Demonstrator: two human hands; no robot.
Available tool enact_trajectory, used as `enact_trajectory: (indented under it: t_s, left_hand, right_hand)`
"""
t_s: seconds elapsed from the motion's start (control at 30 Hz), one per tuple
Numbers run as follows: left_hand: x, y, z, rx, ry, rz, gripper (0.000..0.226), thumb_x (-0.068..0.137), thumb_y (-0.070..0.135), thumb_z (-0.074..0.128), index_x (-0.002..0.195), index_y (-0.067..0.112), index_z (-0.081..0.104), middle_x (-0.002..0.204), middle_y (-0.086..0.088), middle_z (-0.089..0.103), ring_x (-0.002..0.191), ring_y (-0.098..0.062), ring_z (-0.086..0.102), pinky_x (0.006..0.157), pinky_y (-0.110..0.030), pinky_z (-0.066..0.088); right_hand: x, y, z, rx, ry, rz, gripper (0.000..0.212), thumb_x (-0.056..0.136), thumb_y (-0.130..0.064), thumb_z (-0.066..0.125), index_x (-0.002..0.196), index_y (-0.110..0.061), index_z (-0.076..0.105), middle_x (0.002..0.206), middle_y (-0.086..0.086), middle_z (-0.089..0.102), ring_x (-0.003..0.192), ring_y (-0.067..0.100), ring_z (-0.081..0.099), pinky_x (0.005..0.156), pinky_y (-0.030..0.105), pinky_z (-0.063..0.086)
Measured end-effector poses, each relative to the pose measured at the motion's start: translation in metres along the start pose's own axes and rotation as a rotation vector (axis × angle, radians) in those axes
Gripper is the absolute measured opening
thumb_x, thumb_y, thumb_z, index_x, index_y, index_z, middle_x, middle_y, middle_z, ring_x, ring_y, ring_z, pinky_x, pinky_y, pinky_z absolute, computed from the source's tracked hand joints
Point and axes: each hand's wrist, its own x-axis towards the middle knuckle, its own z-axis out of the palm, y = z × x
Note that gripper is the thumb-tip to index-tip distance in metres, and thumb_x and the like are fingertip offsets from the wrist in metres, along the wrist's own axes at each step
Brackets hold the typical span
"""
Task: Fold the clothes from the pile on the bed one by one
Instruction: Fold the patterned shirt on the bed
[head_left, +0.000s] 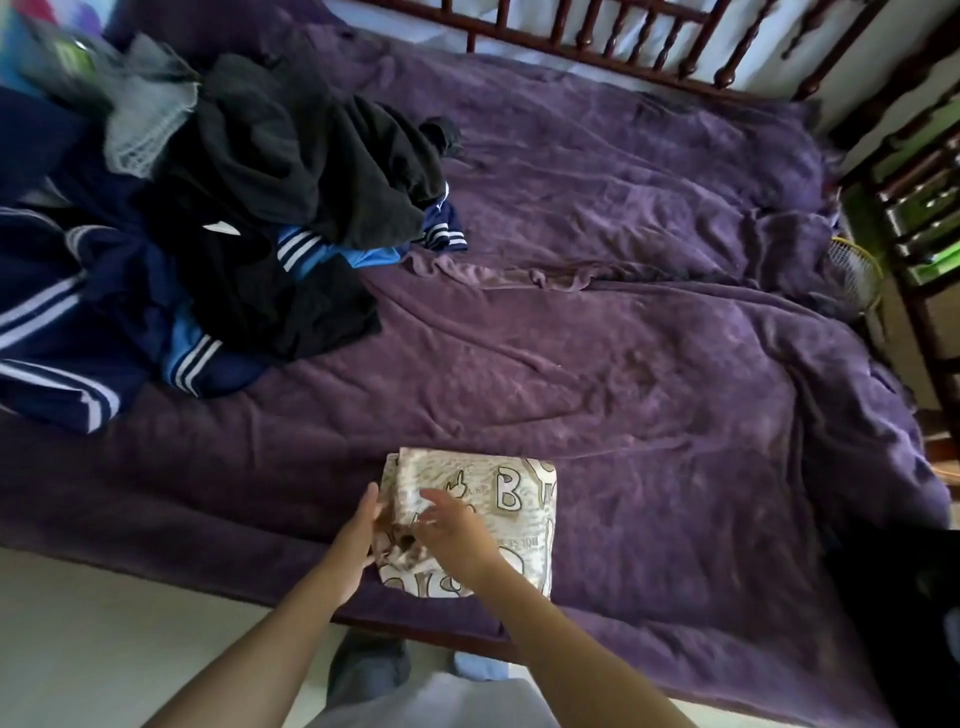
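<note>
Though soft — square printed garment (521, 512)

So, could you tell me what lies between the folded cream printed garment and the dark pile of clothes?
Only bare, wrinkled purple blanket lies between the folded cream printed garment and the dark pile of clothes, in the head view.

A home bedroom: purple-covered bed (623, 364) with wooden headboard (623, 41).

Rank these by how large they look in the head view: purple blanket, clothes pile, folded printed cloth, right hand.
Largest to smallest:
1. purple blanket
2. clothes pile
3. folded printed cloth
4. right hand
The pile lies farther off, yet plainly looks bigger than the cloth.
</note>
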Motion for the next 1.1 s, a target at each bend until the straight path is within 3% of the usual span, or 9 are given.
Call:
enact_trajectory:
  t_s: [0.1, 0.2, 0.37, 0.47, 0.57, 0.7, 0.77, 0.9, 1.1]
  left_hand:
    - [-0.002, 0.001, 0.0, 0.043, -0.003, 0.015, 0.042, 0.093, 0.053, 0.04, 0.12, 0.023, 0.053, 0.124, 0.003, 0.055, 0.112, -0.015, 0.052, 0.091, -0.036, 0.038]
    - [0.003, -0.002, 0.011, 0.129, 0.04, 0.073, 0.059, 0.084, 0.021, 0.068, 0.136, 0.011, 0.042, 0.132, -0.009, 0.054, 0.114, -0.022, 0.054, 0.091, -0.031, 0.042]
    - [0.004, -0.006, 0.026, 0.272, 0.275, 0.243, 0.064, 0.08, -0.004, 0.063, 0.139, 0.009, 0.041, 0.132, -0.012, 0.054, 0.114, -0.022, 0.053, 0.093, -0.029, 0.042]
    - [-0.003, -0.017, 0.018, 0.47, 0.417, 0.308, 0.062, 0.082, 0.004, 0.062, 0.14, 0.011, 0.04, 0.132, -0.014, 0.053, 0.119, -0.031, 0.05, 0.095, -0.039, 0.043]
    - [-0.019, -0.027, 0.014, 0.94, 0.542, 0.319, 0.073, 0.081, 0.015, 0.066, 0.145, 0.012, 0.032, 0.137, -0.017, 0.044, 0.12, -0.036, 0.045, 0.09, -0.045, 0.043]
    - [-0.022, -0.045, 0.025, 1.493, 0.32, 0.93, 0.077, 0.042, 0.019, 0.09, 0.115, 0.011, 0.067, 0.12, -0.018, 0.063, 0.107, -0.038, 0.059, 0.076, -0.048, 0.054]
    - [-0.021, -0.047, 0.029, 1.665, 0.145, 0.832, 0.077, 0.043, 0.028, 0.089, 0.117, 0.022, 0.067, 0.13, -0.014, 0.058, 0.117, -0.037, 0.056, 0.085, -0.052, 0.051]
    - [0.003, -0.059, 0.018, 1.669, 0.032, 0.437, 0.077, 0.089, 0.035, 0.052, 0.148, 0.039, 0.004, 0.159, -0.004, -0.006, 0.146, -0.027, -0.005, 0.113, -0.053, 0.012]
    - [0.021, -0.049, 0.022, 1.643, -0.013, 0.386, 0.078, 0.086, 0.048, 0.055, 0.148, 0.036, 0.008, 0.157, -0.001, 0.002, 0.145, -0.024, -0.001, 0.113, -0.052, 0.013]
  right_hand:
    - [-0.005, 0.026, -0.002, -0.086, 0.21, 0.002, 0.037, 0.095, -0.011, 0.046, 0.131, -0.013, 0.052, 0.122, 0.004, 0.058, 0.109, 0.018, 0.054, 0.079, 0.018, 0.042]
    - [-0.012, 0.057, -0.021, -0.481, 0.466, 0.024, 0.042, 0.096, -0.025, 0.044, 0.137, -0.025, 0.044, 0.145, 0.001, 0.038, 0.133, 0.02, 0.03, 0.104, 0.026, 0.028]
    - [-0.02, 0.095, -0.03, -0.821, 0.062, 0.011, 0.053, 0.098, -0.053, 0.026, 0.145, -0.049, 0.004, 0.158, 0.002, -0.015, 0.145, 0.027, -0.01, 0.115, 0.047, 0.014]
    - [-0.015, 0.111, -0.022, -0.973, -0.032, -0.034, 0.058, 0.097, -0.053, 0.027, 0.146, -0.045, -0.003, 0.153, 0.006, -0.028, 0.143, 0.031, -0.019, 0.115, 0.053, 0.007]
    - [-0.004, 0.118, -0.011, -1.048, -0.13, 0.01, 0.071, 0.097, -0.044, 0.04, 0.148, -0.037, -0.009, 0.151, 0.011, -0.031, 0.141, 0.036, -0.021, 0.114, 0.056, 0.001]
    - [0.013, 0.116, -0.01, -1.096, -0.18, 0.045, 0.083, 0.093, -0.024, 0.052, 0.148, -0.033, -0.01, 0.153, 0.014, -0.027, 0.141, 0.038, -0.02, 0.114, 0.058, 0.0]
    - [0.017, 0.116, -0.011, -1.117, -0.207, 0.054, 0.089, 0.091, -0.013, 0.054, 0.148, -0.034, -0.01, 0.153, 0.015, -0.026, 0.141, 0.038, -0.02, 0.114, 0.058, 0.001]
    - [0.028, 0.115, -0.013, -1.092, -0.217, 0.034, 0.101, 0.082, -0.002, 0.063, 0.148, -0.034, -0.005, 0.154, 0.015, -0.024, 0.141, 0.04, -0.016, 0.113, 0.061, 0.004]
    - [0.026, 0.13, -0.009, -1.081, -0.081, -0.029, 0.103, 0.08, 0.005, 0.063, 0.148, -0.034, -0.003, 0.156, 0.015, -0.018, 0.143, 0.039, -0.01, 0.115, 0.057, 0.008]
